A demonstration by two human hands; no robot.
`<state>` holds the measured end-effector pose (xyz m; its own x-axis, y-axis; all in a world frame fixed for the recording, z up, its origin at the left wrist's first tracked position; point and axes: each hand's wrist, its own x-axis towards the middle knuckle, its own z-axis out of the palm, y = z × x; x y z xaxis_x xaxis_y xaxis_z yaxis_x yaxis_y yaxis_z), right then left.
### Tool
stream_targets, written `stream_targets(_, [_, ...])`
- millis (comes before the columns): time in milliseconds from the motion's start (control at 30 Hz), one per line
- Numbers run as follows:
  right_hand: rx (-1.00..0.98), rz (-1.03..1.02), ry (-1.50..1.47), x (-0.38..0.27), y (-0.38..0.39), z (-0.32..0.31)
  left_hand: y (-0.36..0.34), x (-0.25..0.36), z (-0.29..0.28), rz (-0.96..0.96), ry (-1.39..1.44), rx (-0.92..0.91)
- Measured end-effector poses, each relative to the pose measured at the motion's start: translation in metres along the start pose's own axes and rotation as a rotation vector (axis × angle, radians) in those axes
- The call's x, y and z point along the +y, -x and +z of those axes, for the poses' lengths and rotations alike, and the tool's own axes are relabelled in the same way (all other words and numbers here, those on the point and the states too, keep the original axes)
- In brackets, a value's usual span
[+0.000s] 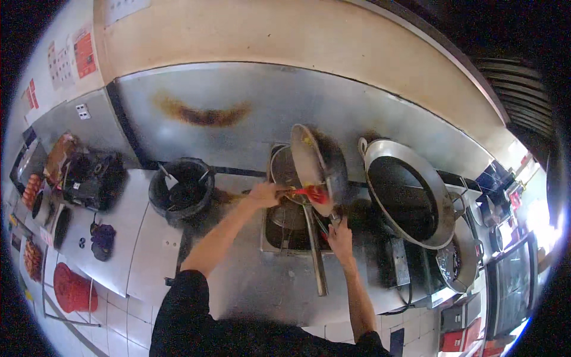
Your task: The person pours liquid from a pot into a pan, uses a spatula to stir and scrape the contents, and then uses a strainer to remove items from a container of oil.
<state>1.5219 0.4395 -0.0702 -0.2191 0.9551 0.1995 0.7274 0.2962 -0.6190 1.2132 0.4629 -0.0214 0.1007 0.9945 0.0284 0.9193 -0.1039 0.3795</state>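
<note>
My left hand (264,194) is closed around the handle of a red spatula (316,193), whose head lies against the inside of a frying pan (307,162). My right hand (339,238) grips this pan near its handle and holds it tipped steeply on its side. Bits of yellowish food cling to the pan's pale inner surface. Just left of the tilted pan, partly hidden by it, is a round strainer or pan (284,163). A long metal handle (316,256) points toward me below it. Underneath sits a square metal basin (279,235) set in the counter.
A large wide wok (443,223) stands to the right, with a metal pot (467,265) beyond it. On the left are a dark stone mortar (172,208) with utensils in it, a black appliance (95,184) and a red basket (71,288). A stained steel wall (267,101) rises behind.
</note>
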Motion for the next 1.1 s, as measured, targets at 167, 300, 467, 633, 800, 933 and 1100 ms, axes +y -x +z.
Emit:
stream_targets(167, [0.034, 0.036, 0.065, 0.015, 0.008, 0.002, 0.0, -0.012, -0.001, 0.008, -0.046, 0.058])
stream_targets(300, [0.089, -0.097, 0.068, 0.038, 0.004, 0.015, -0.002, -0.008, 0.019, 0.06, -0.106, 0.131])
stream_targets(467, [0.112, -0.186, 0.038, 0.049, 0.007, 0.012, 0.025, -0.01, -0.016, 0.004, -0.108, 0.174])
stream_targets(633, [0.079, -0.132, 0.085, 0.012, 0.003, 0.005, -0.008, -0.055, 0.028, 0.017, -0.285, 0.278])
stream_targets(800, [-0.008, 0.022, 0.024, 0.021, 0.01, -0.002, 0.003, -0.004, -0.011, -0.023, -0.051, 0.114])
stream_targets(933, [-0.014, 0.086, -0.016, 0.016, 0.009, 0.008, 0.0, -0.023, -0.009, 0.018, -0.27, -0.084])
stream_targets(1100, [0.108, 0.021, -0.334, 0.092, 0.0, 0.022, -0.005, 0.004, -0.027, 0.153, 0.002, 0.035])
